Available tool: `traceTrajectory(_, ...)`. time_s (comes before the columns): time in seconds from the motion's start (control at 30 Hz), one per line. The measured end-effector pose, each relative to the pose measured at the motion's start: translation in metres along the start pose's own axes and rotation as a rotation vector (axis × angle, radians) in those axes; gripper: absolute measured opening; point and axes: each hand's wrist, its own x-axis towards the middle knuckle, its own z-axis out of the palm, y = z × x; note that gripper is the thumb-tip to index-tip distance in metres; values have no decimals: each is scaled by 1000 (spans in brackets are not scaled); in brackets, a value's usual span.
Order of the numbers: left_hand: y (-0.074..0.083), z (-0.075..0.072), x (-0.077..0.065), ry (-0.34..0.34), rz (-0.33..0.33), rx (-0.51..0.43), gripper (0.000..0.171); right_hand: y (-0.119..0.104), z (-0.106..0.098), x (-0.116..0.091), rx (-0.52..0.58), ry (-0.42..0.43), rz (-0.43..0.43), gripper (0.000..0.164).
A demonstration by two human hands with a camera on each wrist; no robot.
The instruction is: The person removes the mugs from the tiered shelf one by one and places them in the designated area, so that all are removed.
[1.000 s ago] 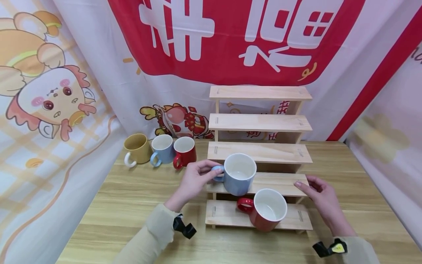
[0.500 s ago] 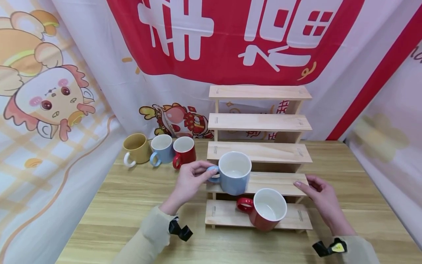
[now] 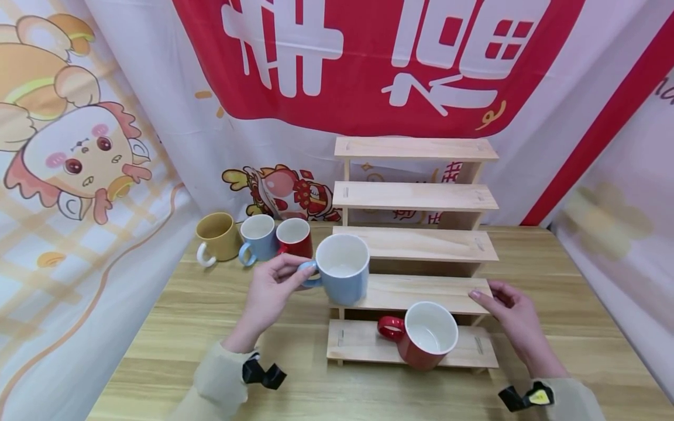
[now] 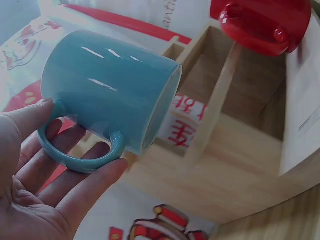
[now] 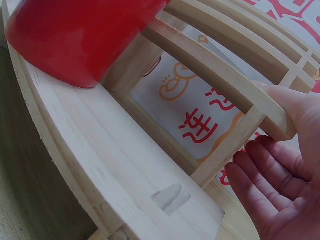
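Note:
My left hand pinches the handle of a light blue mug, holding it upright above the left end of a stepped wooden shelf rack. In the left wrist view, the mug's handle lies between thumb and fingers. My right hand grips the right end of the rack's second step from the bottom, thumb on top. In the right wrist view its fingers curl below the board end. A red mug stands on the lowest step, handle toward the left.
At the table's back left stand a mustard mug with white handle, another light blue mug and a second red mug, partly hidden by my left hand. Printed cloths hang behind and beside the wooden table.
My left hand has carried the light blue mug leftward and slightly back, from over the rack's middle-left to its left end. The right hand and the red mug stay put.

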Motion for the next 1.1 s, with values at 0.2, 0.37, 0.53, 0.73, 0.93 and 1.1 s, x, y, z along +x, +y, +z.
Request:
traceTrajectory(0.2,8,-20,-10,105,80,5,17,-1,1,-1,-2,0,1,70)
traceTrajectory(0.37,15,-39,-19,200,130,-26,14,-1,0,-1,-3,0,7,73)
traceTrajectory(0.53,16,-57,-28,276,116,-38,16,0,0,0,-10,-3,5,74)
traceTrajectory(0.73,11,-78,-40,390,109,-102,18,1,-1,1,2,-14,15,76)
traceTrajectory(0.93,-6,-96,-47,537,69,-79,21,1,-1,1,10,-12,13,74)
traceTrajectory(1.1,-27,-108,-53,651,38,-39,24,1,0,0,3,-13,21,75)
